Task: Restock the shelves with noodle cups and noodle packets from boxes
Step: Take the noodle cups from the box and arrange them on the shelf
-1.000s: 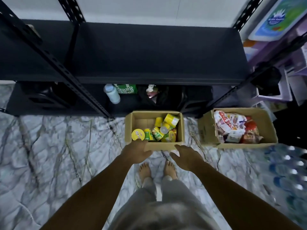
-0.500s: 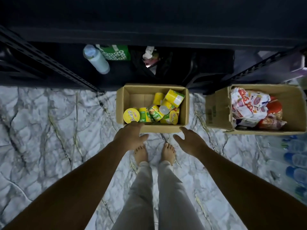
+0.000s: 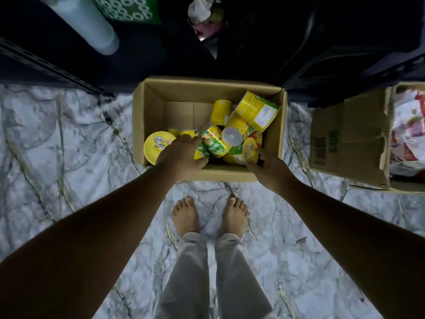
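Note:
An open cardboard box (image 3: 149, 107) on the floor holds several yellow and green noodle cups (image 3: 255, 111), most of them lying on their sides. My left hand (image 3: 184, 155) reaches over the box's near left part, fingers spread above a green and yellow cup (image 3: 213, 143) and next to an upright cup's yellow lid (image 3: 156, 146). My right hand (image 3: 268, 168) is at the near right corner, thumb and fingers set against the rim of a tilted noodle cup (image 3: 249, 149). A second box (image 3: 345, 139) at the right holds red and white noodle packets (image 3: 409, 134).
The dark bottom shelf (image 3: 299, 42) runs behind the boxes, with a white bottle (image 3: 87, 24), a green patterned pack (image 3: 128, 8) and a crumpled bag (image 3: 204, 17) on it. A perforated black shelf post (image 3: 46, 65) slants at the left. My bare feet (image 3: 186, 215) stand on marble floor.
I have bent lower and the view has dropped toward the box. Both hands moved forward from the box's near edge into it, onto the cups.

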### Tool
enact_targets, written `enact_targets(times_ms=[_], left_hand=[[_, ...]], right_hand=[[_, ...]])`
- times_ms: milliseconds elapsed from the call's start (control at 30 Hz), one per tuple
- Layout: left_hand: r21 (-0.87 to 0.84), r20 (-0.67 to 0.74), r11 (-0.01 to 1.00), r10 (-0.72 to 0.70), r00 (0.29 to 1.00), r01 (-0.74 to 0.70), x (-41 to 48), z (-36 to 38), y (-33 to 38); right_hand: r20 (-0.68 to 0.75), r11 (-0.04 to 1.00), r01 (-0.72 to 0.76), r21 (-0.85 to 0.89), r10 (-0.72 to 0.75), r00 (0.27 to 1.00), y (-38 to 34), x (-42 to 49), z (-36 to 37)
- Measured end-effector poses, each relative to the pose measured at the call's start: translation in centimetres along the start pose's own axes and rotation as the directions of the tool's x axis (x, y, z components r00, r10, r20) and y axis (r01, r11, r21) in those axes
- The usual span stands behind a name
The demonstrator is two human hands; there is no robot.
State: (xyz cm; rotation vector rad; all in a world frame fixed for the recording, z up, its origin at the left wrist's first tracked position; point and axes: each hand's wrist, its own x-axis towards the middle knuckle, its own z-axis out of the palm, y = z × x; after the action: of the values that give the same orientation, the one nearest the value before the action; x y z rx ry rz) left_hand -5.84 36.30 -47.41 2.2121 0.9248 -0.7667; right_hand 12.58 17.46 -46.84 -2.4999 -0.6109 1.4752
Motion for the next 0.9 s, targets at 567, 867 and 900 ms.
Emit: enact_targets(times_ms=[567,867,900], left_hand=[[0.492,0.022,0.844,0.231,0.973,-0.212,7.5,2.7,-3.9],[0.025,-0.302,0.965,0.256,0.918,-0.261,4.8,1.3,-4.1],[-0.096,-0.321,0.961,0.215,0.922,-0.258,4.2,0.8,-3.7]], right_hand=[[0.061,0.981,-0.095,0.168,0.086,0.994,4.6,14.0,4.6],[-0.094,0.997,-0.062,0.052,0.067,0.993,1.5,9.4,2.6],[-0.116,0.996,-0.047,0.075,0.055,0.992,1.2,8.5,2.6]])
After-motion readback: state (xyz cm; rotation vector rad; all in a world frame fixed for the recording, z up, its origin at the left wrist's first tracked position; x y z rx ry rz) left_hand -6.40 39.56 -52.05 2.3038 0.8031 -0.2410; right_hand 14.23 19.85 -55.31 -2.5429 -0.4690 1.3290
